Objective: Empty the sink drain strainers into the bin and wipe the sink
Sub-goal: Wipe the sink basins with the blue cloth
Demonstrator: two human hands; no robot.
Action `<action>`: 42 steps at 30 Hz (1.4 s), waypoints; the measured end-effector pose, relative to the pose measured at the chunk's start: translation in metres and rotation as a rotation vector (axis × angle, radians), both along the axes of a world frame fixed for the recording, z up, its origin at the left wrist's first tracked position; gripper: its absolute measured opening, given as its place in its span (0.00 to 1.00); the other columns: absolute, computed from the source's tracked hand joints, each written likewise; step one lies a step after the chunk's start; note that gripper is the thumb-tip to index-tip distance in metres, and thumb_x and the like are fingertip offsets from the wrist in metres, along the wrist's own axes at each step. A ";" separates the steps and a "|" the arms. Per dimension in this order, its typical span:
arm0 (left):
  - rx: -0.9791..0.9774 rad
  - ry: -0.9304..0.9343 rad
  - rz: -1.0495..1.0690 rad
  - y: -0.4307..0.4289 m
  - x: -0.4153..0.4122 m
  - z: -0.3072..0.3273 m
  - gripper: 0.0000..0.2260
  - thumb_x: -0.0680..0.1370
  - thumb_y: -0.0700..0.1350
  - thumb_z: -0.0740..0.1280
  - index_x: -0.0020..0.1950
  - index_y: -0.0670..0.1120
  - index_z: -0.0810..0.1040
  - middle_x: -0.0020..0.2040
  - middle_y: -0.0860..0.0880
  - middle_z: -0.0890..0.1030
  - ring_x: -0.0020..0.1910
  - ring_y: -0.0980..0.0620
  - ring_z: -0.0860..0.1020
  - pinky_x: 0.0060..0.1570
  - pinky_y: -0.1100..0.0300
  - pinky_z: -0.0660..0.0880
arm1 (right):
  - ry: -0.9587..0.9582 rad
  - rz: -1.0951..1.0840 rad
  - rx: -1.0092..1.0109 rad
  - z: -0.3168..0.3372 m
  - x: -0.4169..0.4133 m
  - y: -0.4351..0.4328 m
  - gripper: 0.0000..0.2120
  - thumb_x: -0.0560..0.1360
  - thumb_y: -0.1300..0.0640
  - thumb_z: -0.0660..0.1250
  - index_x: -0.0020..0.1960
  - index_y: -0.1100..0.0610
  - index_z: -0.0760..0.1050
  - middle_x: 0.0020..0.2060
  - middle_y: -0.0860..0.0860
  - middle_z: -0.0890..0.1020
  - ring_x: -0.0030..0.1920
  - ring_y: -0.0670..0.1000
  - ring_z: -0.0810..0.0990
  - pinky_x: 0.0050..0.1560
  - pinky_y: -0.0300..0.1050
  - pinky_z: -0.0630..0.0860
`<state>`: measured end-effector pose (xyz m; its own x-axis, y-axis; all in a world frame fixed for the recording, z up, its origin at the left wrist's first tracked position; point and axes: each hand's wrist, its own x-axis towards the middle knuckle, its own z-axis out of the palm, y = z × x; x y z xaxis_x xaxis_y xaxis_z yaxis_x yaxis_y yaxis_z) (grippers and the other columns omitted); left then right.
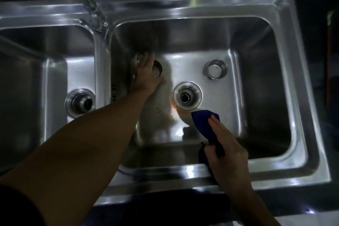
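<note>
Both strainers are out of their holes. One strainer [157,70] is under the left hand [146,77], whose grip is closed around it at the far left of the right bowl. The other strainer [215,69] stands well off to the right of that grip. The drain hole [187,95] is open. The right hand [225,145] has its grip closed on a blue cloth [205,124], just past an orange stain [174,110]. I think wiping has only begun. Putting both strainers back is left.
</note>
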<state>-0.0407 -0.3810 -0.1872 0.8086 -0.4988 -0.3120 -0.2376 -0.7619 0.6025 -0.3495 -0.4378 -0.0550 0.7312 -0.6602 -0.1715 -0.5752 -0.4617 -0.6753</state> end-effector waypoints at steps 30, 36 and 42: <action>-0.054 -0.564 -0.329 0.115 -0.016 0.099 0.17 0.83 0.45 0.59 0.68 0.39 0.77 0.70 0.40 0.77 0.75 0.42 0.68 0.79 0.46 0.58 | 0.531 0.478 -0.151 -0.148 0.148 0.016 0.37 0.81 0.51 0.56 0.80 0.66 0.40 0.81 0.61 0.41 0.80 0.64 0.42 0.78 0.64 0.54; -0.024 -0.561 -0.352 0.114 -0.014 0.101 0.17 0.82 0.45 0.59 0.68 0.40 0.77 0.68 0.41 0.78 0.74 0.42 0.69 0.79 0.46 0.57 | 0.341 0.807 -0.029 -0.150 0.151 0.021 0.35 0.80 0.54 0.61 0.82 0.60 0.49 0.82 0.55 0.45 0.81 0.58 0.42 0.79 0.64 0.47; -0.018 -0.590 -0.350 0.114 -0.014 0.100 0.16 0.82 0.44 0.59 0.67 0.41 0.77 0.67 0.42 0.79 0.74 0.43 0.70 0.79 0.48 0.57 | 0.375 1.384 -0.198 -0.140 0.149 0.038 0.35 0.78 0.59 0.60 0.82 0.58 0.51 0.82 0.54 0.45 0.82 0.57 0.43 0.79 0.56 0.45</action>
